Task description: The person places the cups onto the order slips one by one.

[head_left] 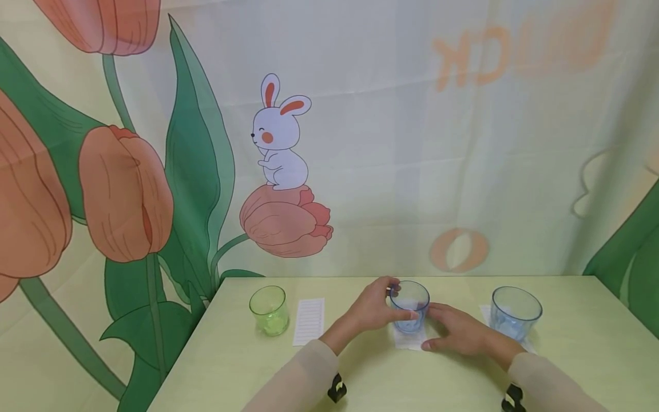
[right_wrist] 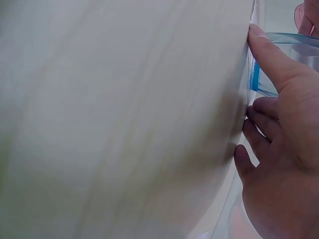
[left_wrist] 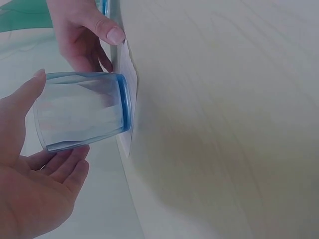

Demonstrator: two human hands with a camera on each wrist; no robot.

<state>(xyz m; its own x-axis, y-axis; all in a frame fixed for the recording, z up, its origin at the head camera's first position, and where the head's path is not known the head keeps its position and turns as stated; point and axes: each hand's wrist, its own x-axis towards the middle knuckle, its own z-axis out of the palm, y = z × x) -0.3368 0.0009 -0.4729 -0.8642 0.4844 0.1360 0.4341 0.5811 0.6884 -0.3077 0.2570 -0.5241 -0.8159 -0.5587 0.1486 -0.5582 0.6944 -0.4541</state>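
Near the middle of the table's back part stands a clear blue-tinted glass, upright over a white paper slip. My left hand grips it from the left, the thumb in front and the fingers behind, near the rim. In the left wrist view the glass has its thick blue base at the paper; I cannot tell if it fully rests there. My right hand lies low beside the glass on its right, fingers extended. Its thumb reaches the paper's edge in the right wrist view.
A green glass stands at the left of the table, beside a lined paper slip. At the right a second blue glass stands over another white slip, partly hidden. A printed curtain hangs behind the table.
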